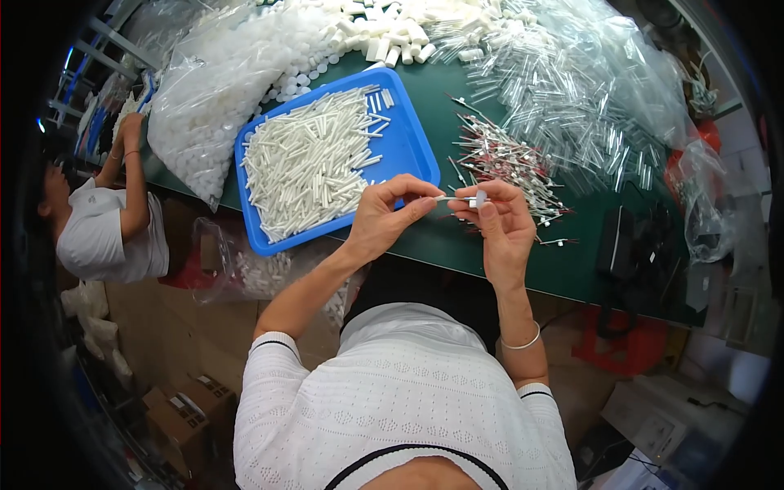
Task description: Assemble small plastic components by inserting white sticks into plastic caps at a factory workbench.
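Note:
My left hand (392, 211) is closed in a pinch on the tip of a thin white stick (441, 198), just in front of the blue tray (425, 163). My right hand (502, 224) is closed on a slim grey-and-white part (465, 199), with a small translucent round cap (481, 196) between thumb and fingers. The two parts meet end to end or nearly so; whether they are joined I cannot tell. White sticks (310, 159) are heaped in the tray. Behind my right hand lies a pile of small wired parts (510, 159) with red leads and white ends.
Clear glass-like tubes (563, 106) spread across the back right of the green table (445, 90). White foam cylinders (396, 37) lie at the back. A plastic bag of translucent caps (212, 106) stands left. A black device (616, 245) sits right. A co-worker (114, 204) works at far left.

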Motion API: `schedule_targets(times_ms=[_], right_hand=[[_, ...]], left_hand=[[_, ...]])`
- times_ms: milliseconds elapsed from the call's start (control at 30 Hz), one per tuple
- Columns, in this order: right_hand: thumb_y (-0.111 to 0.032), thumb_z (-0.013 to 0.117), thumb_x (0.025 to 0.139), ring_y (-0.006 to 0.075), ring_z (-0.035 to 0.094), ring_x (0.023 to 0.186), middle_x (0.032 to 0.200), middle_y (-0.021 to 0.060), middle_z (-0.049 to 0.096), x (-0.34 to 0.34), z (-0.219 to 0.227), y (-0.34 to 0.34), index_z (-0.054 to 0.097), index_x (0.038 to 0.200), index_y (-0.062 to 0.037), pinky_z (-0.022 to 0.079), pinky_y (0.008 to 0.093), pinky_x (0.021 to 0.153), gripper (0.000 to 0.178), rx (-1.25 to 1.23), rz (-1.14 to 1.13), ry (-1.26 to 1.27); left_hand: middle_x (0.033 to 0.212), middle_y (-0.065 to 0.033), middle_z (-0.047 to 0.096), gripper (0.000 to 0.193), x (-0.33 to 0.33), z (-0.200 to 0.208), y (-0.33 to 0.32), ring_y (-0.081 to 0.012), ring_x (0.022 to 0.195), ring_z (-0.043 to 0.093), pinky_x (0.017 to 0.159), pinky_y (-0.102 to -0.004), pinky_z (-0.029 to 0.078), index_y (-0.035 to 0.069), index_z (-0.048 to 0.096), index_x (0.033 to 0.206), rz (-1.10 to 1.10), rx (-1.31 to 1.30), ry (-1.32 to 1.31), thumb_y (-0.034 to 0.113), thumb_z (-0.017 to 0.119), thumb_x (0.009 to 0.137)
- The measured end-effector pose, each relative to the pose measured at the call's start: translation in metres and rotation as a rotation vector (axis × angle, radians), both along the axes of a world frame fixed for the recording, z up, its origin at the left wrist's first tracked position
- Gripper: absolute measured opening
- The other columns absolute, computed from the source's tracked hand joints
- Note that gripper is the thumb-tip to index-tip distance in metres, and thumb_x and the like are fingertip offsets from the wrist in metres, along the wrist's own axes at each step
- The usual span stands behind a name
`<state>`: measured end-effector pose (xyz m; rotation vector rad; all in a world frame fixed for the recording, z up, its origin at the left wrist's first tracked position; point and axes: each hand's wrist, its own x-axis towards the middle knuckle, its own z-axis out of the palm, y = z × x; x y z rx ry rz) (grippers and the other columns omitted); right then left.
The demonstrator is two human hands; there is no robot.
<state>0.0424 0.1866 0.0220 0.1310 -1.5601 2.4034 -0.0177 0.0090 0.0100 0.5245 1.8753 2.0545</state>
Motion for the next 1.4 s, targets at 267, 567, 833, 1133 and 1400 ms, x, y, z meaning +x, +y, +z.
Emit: schedule_targets(times_ms=[267, 567, 833, 1133, 1400], right_hand=[[-0.021, 0.062, 0.093, 0.004, 0.053, 0.056, 0.071, 0.0024, 0.061, -0.003, -0.004, -0.006, 0.061, 0.096, -0.0005, 0.04, 0.0179, 0.047, 0.02, 0.371, -0.045, -0.187], [-0.007, 0.059, 0.092, 0.0121, 0.063, 0.075, 0.09, 0.008, 0.061, -0.016, -0.015, 0.016, 0.056, 0.108, 0.0007, 0.056, 0.0248, 0.065, 0.017, -0.02, 0.034, -0.243], [-0.001, 0.058, 0.091, 0.0156, 0.065, 0.09, 0.108, 0.01, 0.06, -0.003, -0.017, 0.029, 0.054, 0.111, -0.0006, 0.057, 0.0256, 0.078, 0.021, -0.176, -0.029, -0.24], [-0.007, 0.059, 0.092, 0.0135, 0.065, 0.083, 0.096, 0.0061, 0.063, 0.011, -0.021, 0.044, 0.058, 0.11, -0.0002, 0.057, 0.0245, 0.073, 0.019, -0.208, -0.121, -0.195], [-0.016, 0.057, 0.095, 0.013, 0.065, 0.076, 0.12, 0.0153, 0.06, -0.004, -0.009, 0.018, 0.057, 0.113, -0.0005, 0.056, 0.023, 0.063, 0.023, -0.353, 0.093, -0.146]], left_hand=[[0.083, -0.0061, 0.068, 0.01, -0.004, 0.017, -0.004, -0.0133, 0.079, 0.063, 0.074, -0.0249, 0.045, 0.001, 0.066, 0.094, -0.02, -0.261, 0.469, 0.001, 0.066, 0.084], [0.084, -0.0026, 0.07, 0.021, -0.117, 0.032, -0.006, -0.0099, 0.072, 0.062, 0.062, -0.0265, 0.047, 0.009, 0.068, 0.104, -0.066, -0.329, 0.32, 0.022, 0.064, 0.088], [0.066, -0.0134, 0.065, 0.044, -0.322, -0.013, -0.025, -0.0224, 0.059, 0.062, 0.056, -0.0346, 0.049, -0.001, 0.069, 0.069, -0.087, -1.213, 0.275, 0.043, 0.072, 0.065], [0.081, -0.0163, 0.069, 0.033, -0.277, 0.005, -0.03, -0.028, 0.07, 0.068, 0.062, -0.0389, 0.052, 0.003, 0.065, 0.094, 0.355, -1.057, 0.577, 0.034, 0.062, 0.082], [0.082, -0.0094, 0.064, 0.028, -0.01, 0.034, 0.024, -0.0193, 0.064, 0.061, 0.058, -0.0296, 0.048, 0.003, 0.062, 0.099, 0.073, -0.486, 0.59, 0.008, 0.076, 0.075]])
